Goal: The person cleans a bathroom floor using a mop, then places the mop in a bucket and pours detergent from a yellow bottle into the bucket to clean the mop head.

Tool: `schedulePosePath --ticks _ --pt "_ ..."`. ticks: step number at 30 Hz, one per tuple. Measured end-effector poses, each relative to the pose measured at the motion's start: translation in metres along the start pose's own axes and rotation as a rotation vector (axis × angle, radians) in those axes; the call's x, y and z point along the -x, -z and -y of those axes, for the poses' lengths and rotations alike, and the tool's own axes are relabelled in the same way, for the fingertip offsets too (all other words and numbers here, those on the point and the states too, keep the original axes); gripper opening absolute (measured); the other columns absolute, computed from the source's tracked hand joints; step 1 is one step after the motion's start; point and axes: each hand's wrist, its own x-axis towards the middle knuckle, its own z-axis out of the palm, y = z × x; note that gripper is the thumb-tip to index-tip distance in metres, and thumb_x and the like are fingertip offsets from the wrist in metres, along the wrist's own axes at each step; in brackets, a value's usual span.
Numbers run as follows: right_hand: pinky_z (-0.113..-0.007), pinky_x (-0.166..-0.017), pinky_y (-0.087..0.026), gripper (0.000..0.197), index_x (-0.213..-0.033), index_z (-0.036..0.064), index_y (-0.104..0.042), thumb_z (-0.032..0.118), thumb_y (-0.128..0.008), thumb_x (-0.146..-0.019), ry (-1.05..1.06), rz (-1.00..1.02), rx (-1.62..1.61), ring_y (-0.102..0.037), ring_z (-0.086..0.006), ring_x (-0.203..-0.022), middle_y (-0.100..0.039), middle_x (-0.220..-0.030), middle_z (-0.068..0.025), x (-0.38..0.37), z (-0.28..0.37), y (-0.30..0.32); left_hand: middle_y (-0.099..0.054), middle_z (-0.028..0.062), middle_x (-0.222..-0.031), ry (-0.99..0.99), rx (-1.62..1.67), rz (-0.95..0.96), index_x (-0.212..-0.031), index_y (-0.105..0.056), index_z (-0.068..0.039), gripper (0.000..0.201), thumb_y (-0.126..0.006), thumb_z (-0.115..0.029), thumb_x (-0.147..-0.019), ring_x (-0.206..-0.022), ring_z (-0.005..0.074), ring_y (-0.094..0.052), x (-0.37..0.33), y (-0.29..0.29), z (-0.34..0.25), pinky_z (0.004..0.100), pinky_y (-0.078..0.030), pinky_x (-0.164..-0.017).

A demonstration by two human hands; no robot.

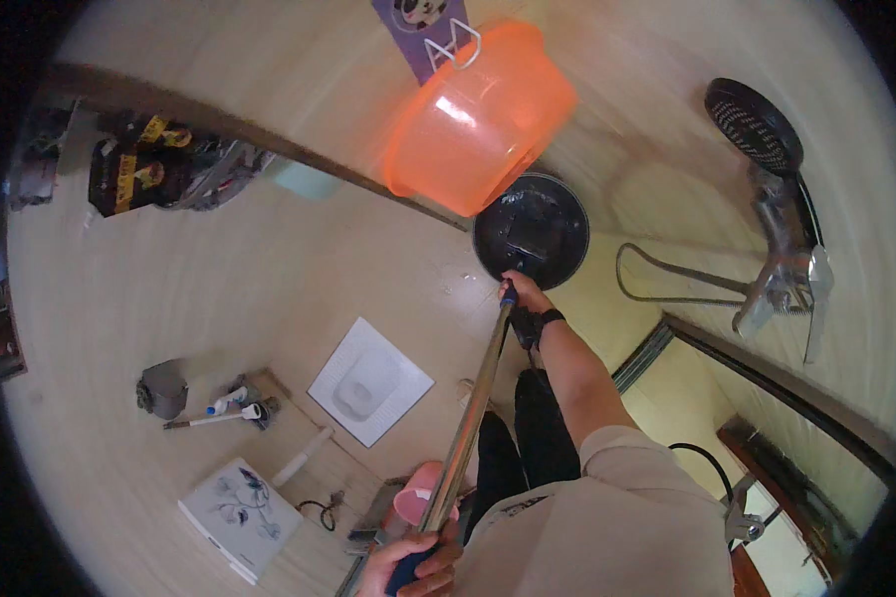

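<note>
A long metal pole with dark blue grip sections slants across the view. My left hand is wrapped round its lower end at the bottom edge. With a black band at the wrist, my right hand grips the other end. Just beyond that hand stands a round black tub with something dark and blocky inside, not clear enough to name. Whether the pole reaches into the tub, I cannot tell. Beside the pole near my left hand is a pink bucket.
A white squat toilet is set in the floor. An orange basin hangs on the far wall. At right are a black shower head, a hose and a tap. A grey bin, a toilet brush and a white cistern line the left.
</note>
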Motion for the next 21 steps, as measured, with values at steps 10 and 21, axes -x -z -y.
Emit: schedulePosePath --ticks 10,21 --pt "-0.034 -0.045 -0.043 0.011 -0.072 0.0051 -0.045 0.012 -0.051 -0.077 0.132 -0.159 -0.232 -0.048 -0.0194 -0.049 -0.046 -0.057 -0.0070 0.143 -0.069 -0.096 -0.037 -0.0007 -0.058 0.062 -0.105 0.282 -0.087 -0.040 -0.001 0.010 -0.041 -0.011 -0.086 -0.034 0.0047 -0.037 -0.008 0.033 -0.006 0.0185 -0.032 -0.027" --pt "-0.032 -0.047 -0.042 0.010 -0.074 0.0060 -0.042 0.011 -0.050 -0.078 0.029 -0.147 -0.365 -0.045 -0.0178 -0.050 -0.044 -0.058 -0.0048 0.265 -0.109 -0.181 -0.037 -0.0009 -0.059 0.098 -0.158 0.283 -0.079 -0.037 -0.003 0.010 -0.043 -0.009 -0.084 -0.037 0.0043 -0.039 -0.004 0.054 -0.022 0.0170 -0.034 -0.028"
